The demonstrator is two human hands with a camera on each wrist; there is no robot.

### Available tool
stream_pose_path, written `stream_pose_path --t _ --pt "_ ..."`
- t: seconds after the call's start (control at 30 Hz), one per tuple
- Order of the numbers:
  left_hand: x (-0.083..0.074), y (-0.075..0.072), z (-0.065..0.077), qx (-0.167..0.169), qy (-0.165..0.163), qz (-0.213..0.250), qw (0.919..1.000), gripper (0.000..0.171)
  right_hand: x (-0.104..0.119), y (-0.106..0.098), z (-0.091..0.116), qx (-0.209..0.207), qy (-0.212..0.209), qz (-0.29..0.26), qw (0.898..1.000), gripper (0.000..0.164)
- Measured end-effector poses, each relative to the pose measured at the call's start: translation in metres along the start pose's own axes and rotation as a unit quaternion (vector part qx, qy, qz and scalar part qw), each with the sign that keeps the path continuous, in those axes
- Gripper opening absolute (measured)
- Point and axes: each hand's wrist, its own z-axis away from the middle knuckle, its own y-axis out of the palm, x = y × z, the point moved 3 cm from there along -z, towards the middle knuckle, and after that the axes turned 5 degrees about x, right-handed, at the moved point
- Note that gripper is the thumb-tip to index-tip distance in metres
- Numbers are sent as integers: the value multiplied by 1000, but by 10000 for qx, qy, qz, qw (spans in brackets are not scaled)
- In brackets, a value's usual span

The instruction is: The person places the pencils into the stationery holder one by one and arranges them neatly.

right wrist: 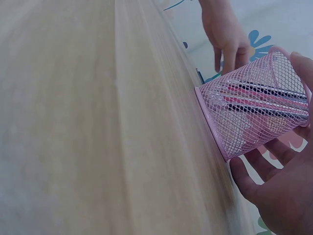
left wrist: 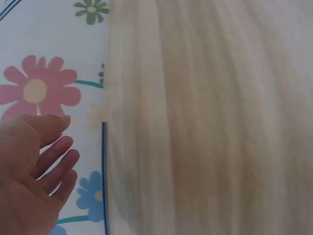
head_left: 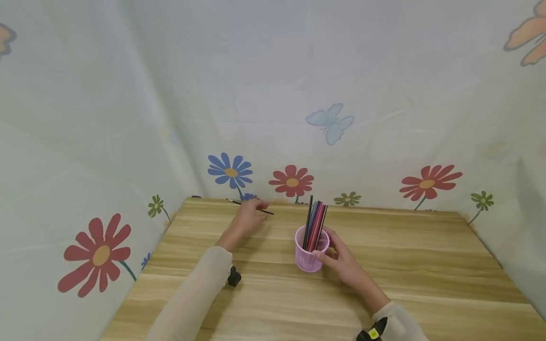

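Observation:
In the head view a pink mesh pen cup [head_left: 308, 263] stands upright on the table, holding a bundle of dark, red and pink pencils [head_left: 316, 222]. My right hand [head_left: 344, 263] holds the cup from its right side, fingers and thumb around the mesh wall; the right wrist view shows the cup [right wrist: 254, 105] close up. Near the far edge, my left hand [head_left: 249, 217] hovers over a single dark pencil [head_left: 267, 212]. In the left wrist view that pencil [left wrist: 104, 181] lies on the tabletop, and the left hand [left wrist: 29, 181] has loosely bent fingers with nothing between them.
The wood-grain table [head_left: 405, 255] ends at a white backdrop [head_left: 264, 94] printed with flowers and butterflies, which rises behind it and along both sides. Each sleeve carries a small black device [head_left: 233, 276] at the wrist.

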Motion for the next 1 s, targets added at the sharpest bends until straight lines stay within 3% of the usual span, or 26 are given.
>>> stream_pose_path --t 0.23,0.37,0.67,1.0 --pt "19 9 -3 7 137 -345 9993 40 1 0 1 -29 -16 -24 10000 73" --pt "26 14 -3 258 56 -385 9989 46 1 1 1 -5 18 -21 10000 73" --pt "22 24 -5 884 202 -728 9932 50 -1 -1 1 9 44 -31 10000 73" --pt "22 28 -13 847 146 -1032 9909 41 -4 0 0 98 104 -150 9998 73"
